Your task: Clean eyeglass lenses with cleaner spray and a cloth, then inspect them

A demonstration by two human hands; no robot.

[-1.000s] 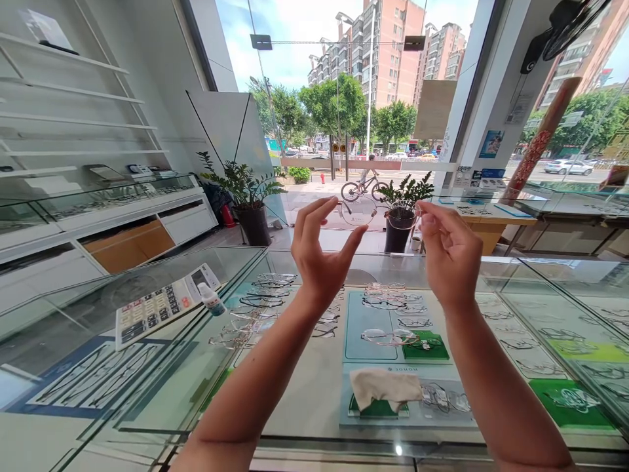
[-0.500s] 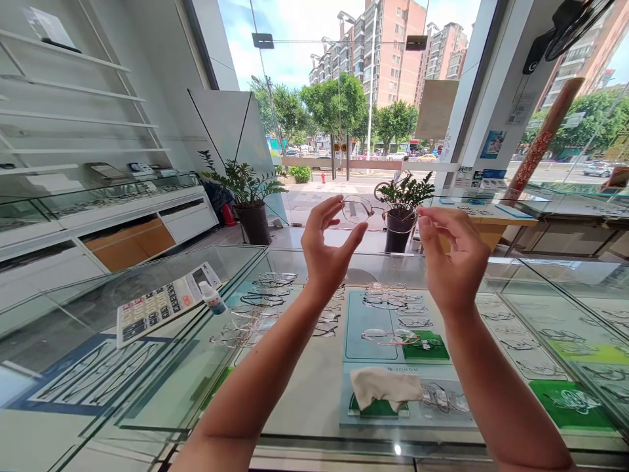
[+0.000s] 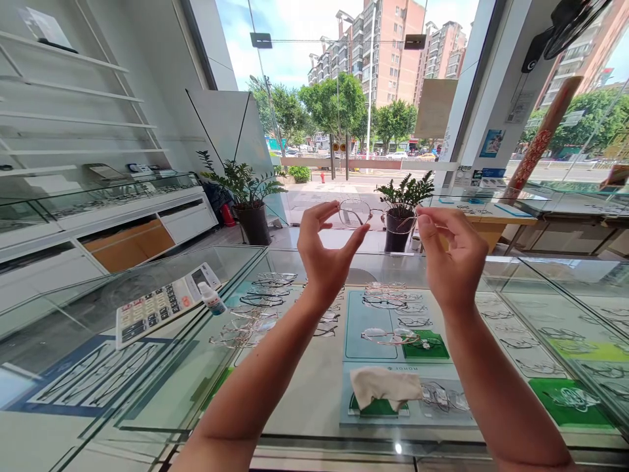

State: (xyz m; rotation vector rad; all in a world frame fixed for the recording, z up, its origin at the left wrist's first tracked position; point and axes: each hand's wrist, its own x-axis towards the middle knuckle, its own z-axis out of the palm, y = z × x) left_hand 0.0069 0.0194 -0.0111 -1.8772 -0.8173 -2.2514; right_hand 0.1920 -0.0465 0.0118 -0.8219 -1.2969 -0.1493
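Observation:
A pair of thin-rimmed glasses [image 3: 356, 213] is held up above the glass counter, between my two hands. My left hand [image 3: 327, 246] has its fingertips at the left rim, with the thumb stretched out below near a temple. At the right edge of the frame, my right hand [image 3: 455, 252] pinches the glasses between thumb and forefinger. Below them, more glasses [image 3: 390, 336] lie in rows on the counter. A beige cloth [image 3: 386, 387] lies on the near part of a light blue tray [image 3: 354, 367].
On the left of the counter [image 3: 289, 429] lie a white calculator [image 3: 157, 308] and a small bottle [image 3: 212, 299]. Beyond the counter stand two potted plants [image 3: 254, 223], [image 3: 397, 229] before glass doors. Display cases [image 3: 555, 226] stand at the right.
The glasses have tilted slightly, so their lenses look rounder. My left hand has shifted a little left and down; my right hand has hardly moved.

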